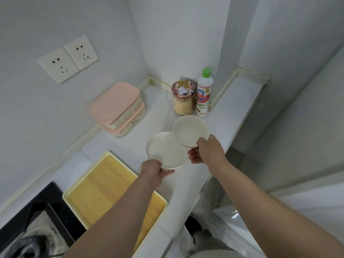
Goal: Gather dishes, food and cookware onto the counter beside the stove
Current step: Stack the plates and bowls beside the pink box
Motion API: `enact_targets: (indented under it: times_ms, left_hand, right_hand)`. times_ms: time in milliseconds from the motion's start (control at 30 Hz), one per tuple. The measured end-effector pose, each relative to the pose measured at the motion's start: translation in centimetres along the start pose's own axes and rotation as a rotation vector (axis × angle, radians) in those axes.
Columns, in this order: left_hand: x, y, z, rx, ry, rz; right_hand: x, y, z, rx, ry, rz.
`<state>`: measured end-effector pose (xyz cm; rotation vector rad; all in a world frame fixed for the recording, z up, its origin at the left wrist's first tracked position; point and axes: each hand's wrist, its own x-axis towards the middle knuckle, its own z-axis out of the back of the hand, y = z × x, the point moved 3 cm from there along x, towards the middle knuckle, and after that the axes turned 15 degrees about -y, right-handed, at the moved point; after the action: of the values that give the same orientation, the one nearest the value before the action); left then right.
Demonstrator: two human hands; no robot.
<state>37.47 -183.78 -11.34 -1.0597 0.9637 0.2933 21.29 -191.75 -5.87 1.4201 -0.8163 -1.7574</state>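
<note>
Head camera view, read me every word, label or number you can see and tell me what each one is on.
Green-capped bottle: red Chinese characters on its label, too blurred to read.
Jar: yellow letters on the lid above a cartoon dog, too blurred to read.
Shallow bowl in left hand, deeper bowl in right hand: no text.
Wall sockets: no text.

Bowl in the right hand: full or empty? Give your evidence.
Empty: the bowl shows only its bare white inside, held at the rim by the right hand.
</note>
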Motion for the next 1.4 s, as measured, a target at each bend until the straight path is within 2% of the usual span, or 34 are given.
enact_targets:
  times_ms: [333, 433, 700, 900, 1133, 1400]
  left_hand:
    - [2.2, 0.6, -1.5, -0.022, -0.022, 0.03]
    - [2.6, 0.8, -1.6, 0.034, -0.038, 0.005]
    - [3.6, 0.5, -1.2, 0.185, -0.243, -0.031]
    - [3.4, -0.4, -1.0, 0.234, -0.303, -0.093]
    - [3.4, -0.1, -0.2, 0.265, -0.324, -0.149]
    - [3.3, -0.2, 1.1, 0.184, -0.222, -0.123]
  right_hand:
    - [1.5, -0.5, -1.1, -0.024, 0.03, -0.017]
    - [1.5, -0.5, -1.1, -0.019, 0.031, -0.009]
    - [1.7, -0.8, -1.0, -0.05, 0.039, 0.008]
    - [1.7, -0.7, -1.2, -0.069, 0.063, 0.017]
    - [1.8, -1.3, -2.2, -0.055, 0.087, 0.0]
    - [1.4, -1.3, -3.1, -0.037, 0.119, 0.005]
